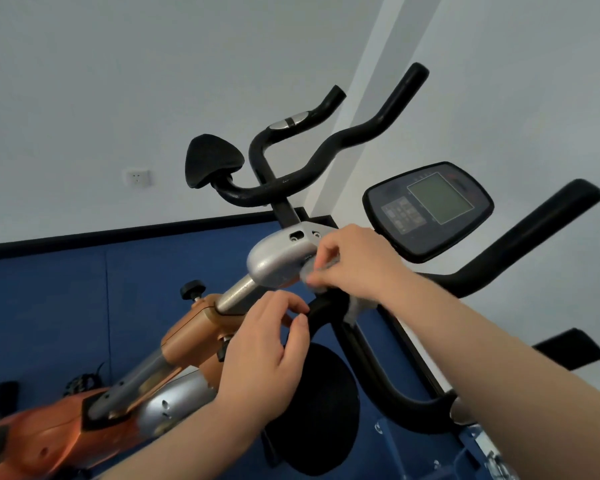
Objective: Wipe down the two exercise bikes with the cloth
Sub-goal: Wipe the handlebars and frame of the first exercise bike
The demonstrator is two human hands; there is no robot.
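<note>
An orange and silver exercise bike (187,327) slants across the left, its black handlebars (326,154) rising over a silver stem cap (278,258). A second bike stands nearer on the right, with a dark console (430,209) and thick black handlebars (534,237). My right hand (354,261) is shut on a pale grey cloth (355,308) and presses it against the right edge of the silver cap. My left hand (267,348) hovers just below the cap, fingers curled and apart, next to the end of a black bar (321,306). It holds nothing that I can see.
A black triangular pad (212,164) sits left of the far handlebars. A round black disc (319,410) lies below my hands. Blue mats (49,306) cover the floor up to white walls, one with a socket (137,177). A black knob (193,289) sticks out of the orange frame.
</note>
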